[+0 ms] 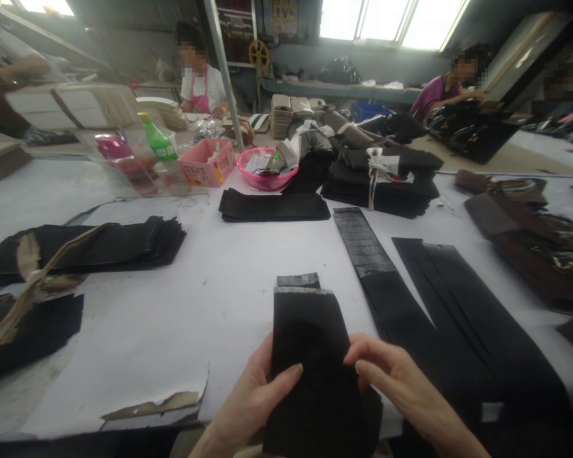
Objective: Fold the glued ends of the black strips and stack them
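My left hand point(267, 388) grips a black flat panel point(310, 343) by its left side, thumb on top and the other fingers hidden beneath. My right hand point(379, 369) is at the panel's right edge with its fingertips bent together; whether they pinch the edge is hard to make out. A grey, rough-looking strip runs along the panel's far end, and a second grey-topped piece point(297, 280) shows just beyond it. Right of my hands lie a long black strip point(363, 254) with a shiny grey end and wider black panels point(468, 305).
Tied black stacks point(109, 245) lie at left. Beyond my hands are a black stack point(274, 207), a pink basket point(267, 170), a pink box point(207, 162), a green bottle point(160, 140) and a tied black bundle point(382, 178). Brown pieces point(530, 235) lie at right. Several people work behind.
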`<action>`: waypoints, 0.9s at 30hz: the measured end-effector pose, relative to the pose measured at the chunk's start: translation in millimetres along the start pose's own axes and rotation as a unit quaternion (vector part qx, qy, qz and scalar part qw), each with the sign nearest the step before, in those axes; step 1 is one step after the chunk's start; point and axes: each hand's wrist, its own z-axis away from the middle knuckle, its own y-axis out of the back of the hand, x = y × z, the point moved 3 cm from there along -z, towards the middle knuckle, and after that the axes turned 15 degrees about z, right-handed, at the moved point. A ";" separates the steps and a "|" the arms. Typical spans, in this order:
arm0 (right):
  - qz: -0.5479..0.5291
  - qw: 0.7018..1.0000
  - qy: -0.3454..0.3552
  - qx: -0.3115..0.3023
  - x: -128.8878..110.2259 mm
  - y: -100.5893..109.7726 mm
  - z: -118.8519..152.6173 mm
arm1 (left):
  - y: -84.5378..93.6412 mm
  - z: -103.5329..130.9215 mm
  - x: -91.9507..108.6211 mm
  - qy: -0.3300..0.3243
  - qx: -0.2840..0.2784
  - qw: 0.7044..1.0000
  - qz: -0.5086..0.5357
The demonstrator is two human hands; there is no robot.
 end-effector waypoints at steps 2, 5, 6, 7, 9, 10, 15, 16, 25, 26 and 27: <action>-0.065 0.995 -0.029 0.064 7.5 7.0 -11.9 | 0.4 -2.1 -2.8 -0.010 -0.017 0.998 -0.058; -0.146 0.986 -0.063 0.050 14.3 2.5 -29.0 | -0.1 -3.9 -6.3 -0.023 -0.046 0.990 -0.132; -0.168 0.984 -0.062 0.022 13.8 -1.8 -33.8 | -0.3 -3.9 -7.2 -0.021 -0.055 0.988 -0.143; -0.192 0.980 -0.055 -0.004 12.0 -6.0 -37.8 | -0.4 -3.5 -7.7 -0.017 -0.062 0.987 -0.145; -0.236 0.971 -0.033 -0.018 6.5 -10.2 -44.2 | -0.1 -1.4 -7.4 -0.001 -0.075 0.990 -0.123; -0.251 0.968 -0.019 -0.003 3.2 -9.2 -46.9 | -0.3 0.2 -6.9 0.013 -0.089 0.990 -0.112; -0.232 0.959 0.065 0.147 -21.2 19.0 -55.3 | -11.8 8.6 -7.9 0.052 -0.188 0.944 -0.266; -0.213 0.959 0.083 0.168 -28.6 26.1 -56.2 | -15.0 9.3 -9.0 0.041 -0.183 0.935 -0.300; -0.035 0.925 0.193 0.326 -58.0 56.9 -90.5 | -34.9 14.0 -19.7 0.041 -0.058 0.996 -0.046; -0.040 0.934 0.185 0.302 -47.6 50.8 -99.6 | -31.5 13.2 -23.9 0.050 -0.053 0.997 -0.015; -0.046 0.947 0.173 0.266 -34.6 42.3 -108.6 | -25.3 12.2 -29.0 0.052 -0.045 0.998 -0.008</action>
